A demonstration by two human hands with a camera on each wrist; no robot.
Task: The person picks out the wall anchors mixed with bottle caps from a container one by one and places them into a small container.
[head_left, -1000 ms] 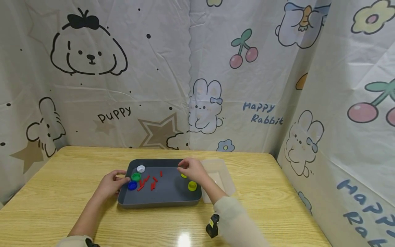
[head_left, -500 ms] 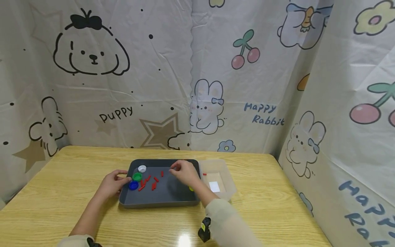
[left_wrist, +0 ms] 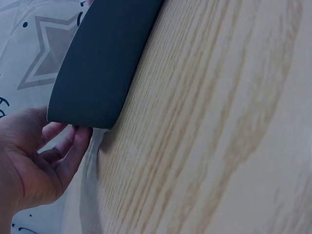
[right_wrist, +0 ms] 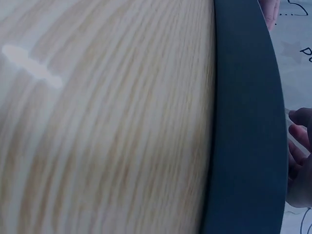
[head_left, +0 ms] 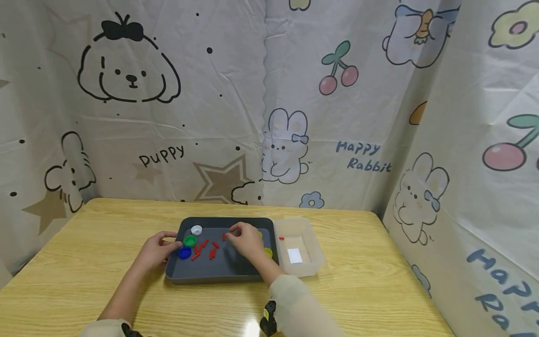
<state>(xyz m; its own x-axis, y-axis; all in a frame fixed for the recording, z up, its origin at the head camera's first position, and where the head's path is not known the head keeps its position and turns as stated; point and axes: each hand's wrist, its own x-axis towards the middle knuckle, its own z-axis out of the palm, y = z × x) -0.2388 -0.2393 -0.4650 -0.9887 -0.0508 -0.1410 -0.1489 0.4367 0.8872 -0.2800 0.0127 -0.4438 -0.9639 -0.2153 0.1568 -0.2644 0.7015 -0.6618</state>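
In the head view, a dark grey tray (head_left: 198, 274) holds several small red sticks (head_left: 216, 245) and coloured bottle caps: white (head_left: 196, 230), green (head_left: 190, 241) and blue (head_left: 185, 252) at its left end. A yellow cap (head_left: 268, 252) and part of another show at its right. My left hand (head_left: 155, 252) grips the tray's left wall, thumb over the rim and fingers against the outside, as the left wrist view shows. My right hand (head_left: 247, 242) hovers inside the tray, fingers bent, thumb and index tips beside a red stick (head_left: 224, 237); no held thing is visible.
Against the tray's right side stands a clear plastic box (head_left: 313, 260) with a red stick (head_left: 281, 238) and a white square (head_left: 294, 255) inside. The wooden table (head_left: 358, 290) is backed by a printed curtain (head_left: 227, 117).
My right hand has moved left and slightly down, from the tray's right end toward the red sticks, uncovering the clear box. My left hand has stayed on the tray's wall.
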